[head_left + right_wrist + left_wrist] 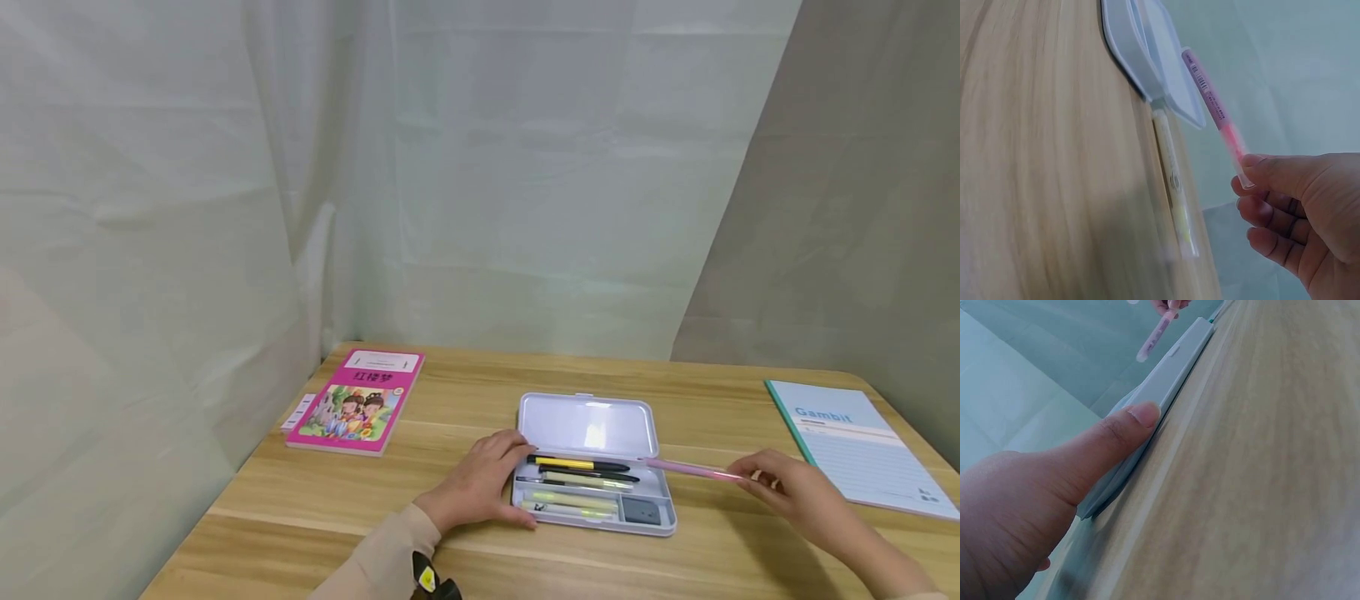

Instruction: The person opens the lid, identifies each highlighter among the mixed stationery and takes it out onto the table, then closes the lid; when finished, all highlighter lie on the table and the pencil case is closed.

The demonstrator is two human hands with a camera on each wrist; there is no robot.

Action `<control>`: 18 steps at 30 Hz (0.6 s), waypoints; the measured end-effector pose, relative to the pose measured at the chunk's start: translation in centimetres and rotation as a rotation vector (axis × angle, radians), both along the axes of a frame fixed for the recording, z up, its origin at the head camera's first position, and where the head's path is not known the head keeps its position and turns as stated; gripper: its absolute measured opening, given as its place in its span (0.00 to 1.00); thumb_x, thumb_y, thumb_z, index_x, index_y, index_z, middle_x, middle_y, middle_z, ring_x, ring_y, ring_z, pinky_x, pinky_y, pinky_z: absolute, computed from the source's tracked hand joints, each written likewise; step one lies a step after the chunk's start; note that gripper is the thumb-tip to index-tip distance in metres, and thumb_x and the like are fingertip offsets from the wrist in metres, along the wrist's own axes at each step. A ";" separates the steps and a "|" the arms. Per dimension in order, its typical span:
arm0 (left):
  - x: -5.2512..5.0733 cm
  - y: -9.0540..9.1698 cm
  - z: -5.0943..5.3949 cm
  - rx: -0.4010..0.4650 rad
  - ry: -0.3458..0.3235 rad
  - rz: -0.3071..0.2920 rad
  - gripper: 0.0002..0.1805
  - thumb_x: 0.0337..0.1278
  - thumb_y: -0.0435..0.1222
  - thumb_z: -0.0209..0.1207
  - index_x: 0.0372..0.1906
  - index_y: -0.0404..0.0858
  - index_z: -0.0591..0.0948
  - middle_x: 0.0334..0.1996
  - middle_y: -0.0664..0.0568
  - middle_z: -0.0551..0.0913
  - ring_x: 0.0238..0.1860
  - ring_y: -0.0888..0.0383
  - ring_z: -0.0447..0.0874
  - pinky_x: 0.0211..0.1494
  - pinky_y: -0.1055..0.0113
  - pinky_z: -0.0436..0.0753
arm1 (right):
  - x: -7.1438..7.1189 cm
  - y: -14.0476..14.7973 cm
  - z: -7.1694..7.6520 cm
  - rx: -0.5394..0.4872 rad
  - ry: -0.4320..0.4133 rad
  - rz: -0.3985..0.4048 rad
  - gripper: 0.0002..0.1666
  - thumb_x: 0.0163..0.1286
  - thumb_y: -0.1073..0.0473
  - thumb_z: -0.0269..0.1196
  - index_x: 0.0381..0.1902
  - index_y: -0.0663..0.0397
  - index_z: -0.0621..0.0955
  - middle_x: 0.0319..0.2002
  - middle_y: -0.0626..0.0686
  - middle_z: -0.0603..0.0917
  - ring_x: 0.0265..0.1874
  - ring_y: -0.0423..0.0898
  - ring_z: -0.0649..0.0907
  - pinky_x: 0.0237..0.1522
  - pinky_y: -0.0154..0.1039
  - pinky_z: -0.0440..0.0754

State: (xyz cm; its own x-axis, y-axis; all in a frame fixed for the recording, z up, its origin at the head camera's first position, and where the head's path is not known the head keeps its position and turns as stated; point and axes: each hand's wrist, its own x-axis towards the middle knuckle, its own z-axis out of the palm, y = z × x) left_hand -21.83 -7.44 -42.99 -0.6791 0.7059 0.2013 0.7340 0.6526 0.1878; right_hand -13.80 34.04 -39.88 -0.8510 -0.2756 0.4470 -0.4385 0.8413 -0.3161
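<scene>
An open white pencil case [670, 518] lies on the table, with several pens and a grey eraser [642, 511] inside. My left hand [483, 482] holds its left end, the thumb along the front side and the fingers near the hinge. In the left wrist view the thumb of that hand [1041, 494] lies against the case's side [1163, 381]. My right hand [798, 496] pinches one end of a pink pen [686, 469], whose other end is over the case's right side. The right wrist view shows the pen [1213, 103] between thumb and fingers of the hand [1316, 212].
A pink book [337, 444] lies at the table's left, partly over a white item [297, 414]. At the right lies a pale blue notebook [862, 458]. In the right wrist view a pale yellow pen [1172, 175] is beside the case. Curtains hang behind the table.
</scene>
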 end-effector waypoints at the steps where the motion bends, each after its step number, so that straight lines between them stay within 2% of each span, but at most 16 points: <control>1: 0.0 0.0 0.0 0.001 0.000 0.000 0.52 0.36 0.70 0.63 0.67 0.45 0.68 0.65 0.55 0.67 0.69 0.55 0.62 0.75 0.57 0.63 | 0.0 0.2 -0.1 0.003 0.002 -0.006 0.08 0.56 0.65 0.69 0.33 0.50 0.84 0.27 0.42 0.82 0.25 0.23 0.70 0.21 0.27 0.72; 7: 0.0 -0.1 0.0 0.003 -0.002 0.003 0.52 0.36 0.70 0.64 0.67 0.45 0.68 0.65 0.54 0.67 0.69 0.55 0.62 0.75 0.57 0.64 | 0.2 1.2 -0.5 -0.005 0.030 -0.007 0.12 0.52 0.69 0.70 0.32 0.48 0.84 0.27 0.37 0.81 0.25 0.22 0.71 0.21 0.27 0.73; 13: 0.0 0.0 -0.1 -0.003 -0.004 0.009 0.52 0.36 0.70 0.63 0.67 0.45 0.68 0.65 0.54 0.67 0.70 0.55 0.62 0.75 0.57 0.63 | 0.5 2.1 -0.8 -0.021 -0.027 -0.023 0.11 0.54 0.69 0.69 0.33 0.49 0.84 0.30 0.36 0.82 0.26 0.22 0.72 0.23 0.27 0.75; 18: 0.0 0.0 -0.1 -0.010 0.001 0.009 0.53 0.36 0.71 0.63 0.67 0.45 0.68 0.65 0.54 0.67 0.70 0.55 0.62 0.76 0.57 0.63 | 0.7 2.7 -1.4 -0.032 -0.065 -0.060 0.13 0.52 0.72 0.68 0.34 0.52 0.84 0.31 0.36 0.82 0.26 0.23 0.72 0.23 0.28 0.75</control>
State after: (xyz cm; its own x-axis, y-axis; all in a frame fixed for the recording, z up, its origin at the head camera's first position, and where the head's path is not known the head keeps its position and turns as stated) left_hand -21.85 -7.46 -43.08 -0.6850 0.7020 0.1950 0.7286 0.6609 0.1802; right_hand -13.11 36.79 -41.29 -0.8929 -0.2101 0.3981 -0.3657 0.8543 -0.3693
